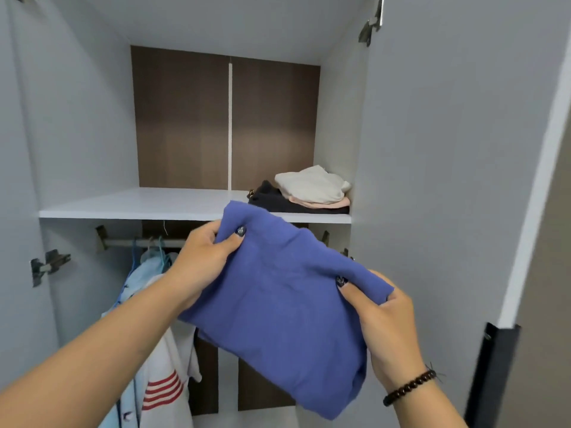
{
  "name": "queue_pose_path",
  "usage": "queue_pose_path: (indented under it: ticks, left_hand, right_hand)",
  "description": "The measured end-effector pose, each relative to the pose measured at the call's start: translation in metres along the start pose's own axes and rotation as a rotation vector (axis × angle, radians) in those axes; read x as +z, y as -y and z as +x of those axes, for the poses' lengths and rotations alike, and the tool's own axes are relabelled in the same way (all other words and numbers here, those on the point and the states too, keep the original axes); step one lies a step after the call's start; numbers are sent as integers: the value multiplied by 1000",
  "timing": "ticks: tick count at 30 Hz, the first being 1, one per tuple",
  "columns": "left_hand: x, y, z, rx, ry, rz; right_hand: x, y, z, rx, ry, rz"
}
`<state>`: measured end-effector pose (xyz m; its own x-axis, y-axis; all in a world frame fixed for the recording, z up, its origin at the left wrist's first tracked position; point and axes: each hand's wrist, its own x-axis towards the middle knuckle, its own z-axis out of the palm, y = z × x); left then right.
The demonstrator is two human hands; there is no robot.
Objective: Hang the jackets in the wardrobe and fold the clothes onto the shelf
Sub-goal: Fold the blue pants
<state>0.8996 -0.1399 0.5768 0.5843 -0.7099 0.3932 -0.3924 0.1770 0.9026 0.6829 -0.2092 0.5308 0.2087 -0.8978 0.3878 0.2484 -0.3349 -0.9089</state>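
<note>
I'm holding the folded blue top [287, 307] at frame centre, just below the shelf [133, 205] edge, in front of the open wardrobe. My left hand [200, 261] is pinching its upper-left edge, thumb on top; my right hand [386, 329] is gripping the right edge, fingers curled under. It's looking soft, light and floppy, so I'm judging the fold will sag unless supported from both sides underneath. Lower left, jackets [154, 350] are hanging on the rail [142, 242]. Shelf is sitting mid-frame; a stack [309, 193] of folded clothes is occupying its right end, so that spot is taken unless the top goes on the stack. Right door [463, 149] is standing open, close beside my right hand.
</note>
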Motion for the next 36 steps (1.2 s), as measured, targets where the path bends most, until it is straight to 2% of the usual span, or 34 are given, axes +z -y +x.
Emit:
queue_pose_path:
  ticks: [5,11,18,25,30,36]
  left_hand:
    - [-11,-8,85,12,-13,-22]
    - [-24,-31,212,179,-26,73]
    - [-18,-57,380,299,1,198]
    - [57,-56,487,400,165,320]
    - [132,-34,525,455,324,399]
    - [216,7,548,577,485,775]
  right_hand:
    - [37,0,65,-79,39,7]
    - [100,5,162,-247,94,-59]
    - [162,7,298,-323,-30,-141]
    - [152,0,397,-346,-239,-428]
    - [118,-19,424,-259,-360,-657]
    - [98,-34,422,-233,-413,-1035]
